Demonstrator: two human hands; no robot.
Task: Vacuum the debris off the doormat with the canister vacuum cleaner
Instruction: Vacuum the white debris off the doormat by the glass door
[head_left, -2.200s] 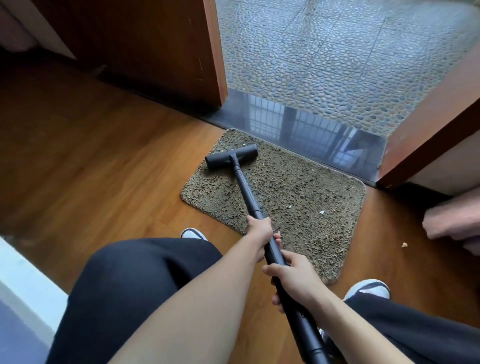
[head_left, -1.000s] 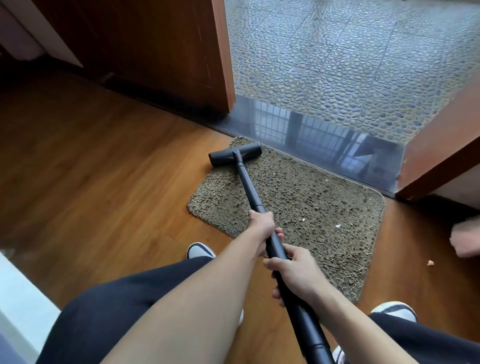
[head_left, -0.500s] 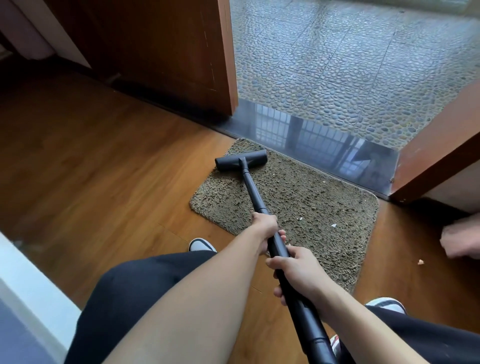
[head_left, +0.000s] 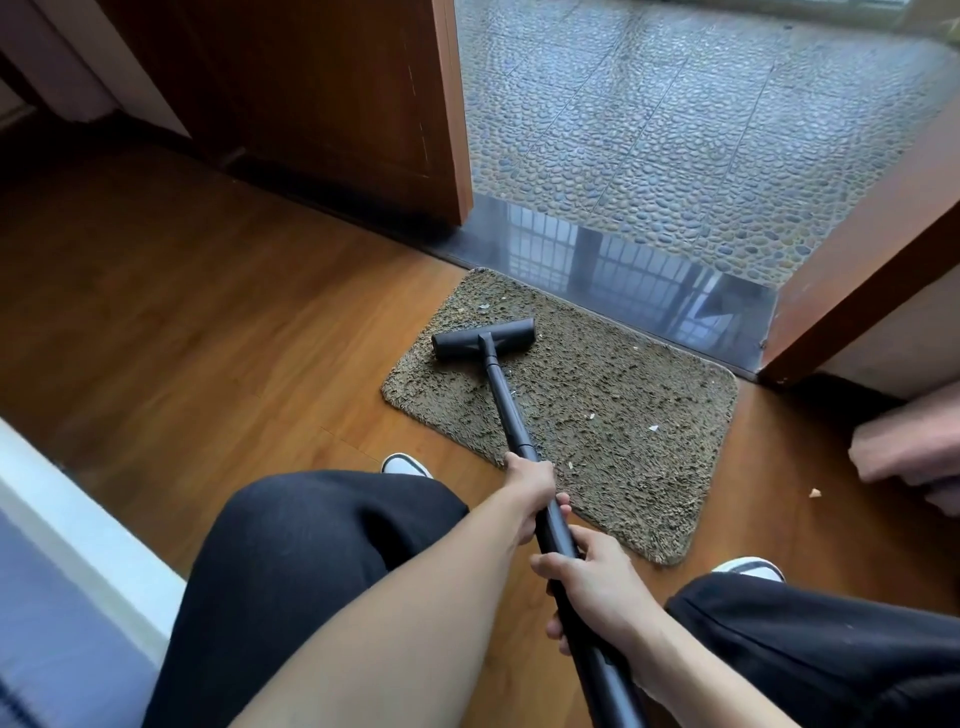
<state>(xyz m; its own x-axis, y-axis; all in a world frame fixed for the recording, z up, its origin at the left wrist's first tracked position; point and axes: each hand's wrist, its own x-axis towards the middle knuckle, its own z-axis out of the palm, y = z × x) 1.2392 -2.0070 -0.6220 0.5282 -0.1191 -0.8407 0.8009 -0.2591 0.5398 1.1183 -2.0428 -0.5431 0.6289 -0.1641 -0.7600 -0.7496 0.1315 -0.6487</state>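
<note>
The wooden floor (head_left: 208, 338) carries a brown shaggy doormat (head_left: 623, 415) that lies along the dark threshold (head_left: 649, 280) of the open doorway. The vacuum's black wand (head_left: 506, 405) rises from the person's lap across the mat's near-left edge, its long axis pointing toward the doorway. The canister itself is out of view. The T-shaped floor head (head_left: 483, 339) sits flat on the mat's far-left part, with its crossbar roughly parallel to the threshold. The left grip (head_left: 530, 486) is wrapped round the wand farther up, and the right grip (head_left: 597, 582) is wrapped round it just behind. Pale scraps remain: one scrap (head_left: 483, 306) beyond the head, another bit (head_left: 653, 427) on the right half, and a crumb (head_left: 814, 493) on the bare floor. The job looks only partly done, with the right side yet to cover.
</note>
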